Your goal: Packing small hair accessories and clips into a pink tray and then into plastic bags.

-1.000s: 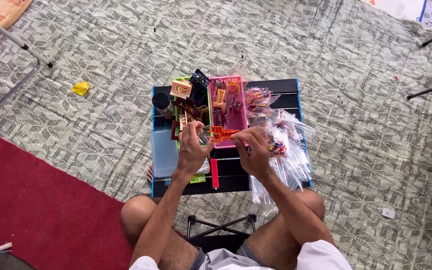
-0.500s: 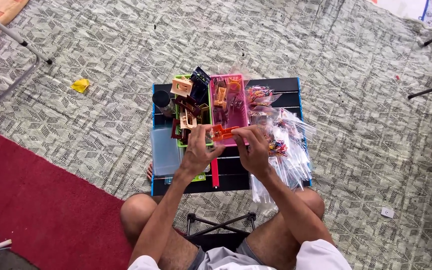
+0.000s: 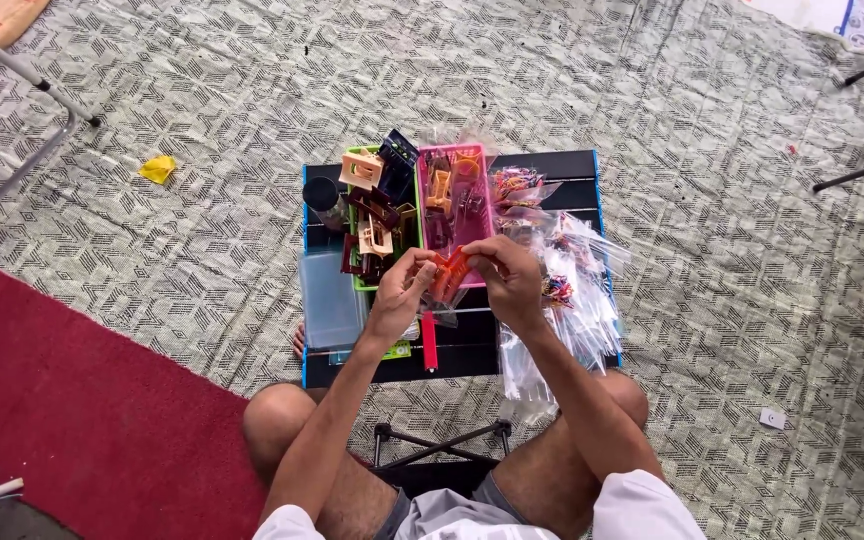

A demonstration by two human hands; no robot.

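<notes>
— Looking from the left side, what do you see first on the worktop (image 3: 572, 165)?

— First a dark round jar (image 3: 324, 197) and, nearer to the person, a clear plastic box (image 3: 331, 298). Beside them stands a green tray (image 3: 355, 283) full of hair claw clips, beige, dark red and navy. Touching it on the right is a pink tray (image 3: 480, 160), also with clips inside.

— And the hands?

— The left hand (image 3: 399, 293) and the right hand (image 3: 507, 277) meet over the near end of the pink tray. Both pinch one orange hair clip (image 3: 449, 272) between the fingertips. Its long axis is tilted, upper end toward the right hand. Both hands seem equally near.

— What is further right?

— A heap of clear plastic bags (image 3: 577, 300), some with colourful small things inside, lying just beside the right hand.
</notes>
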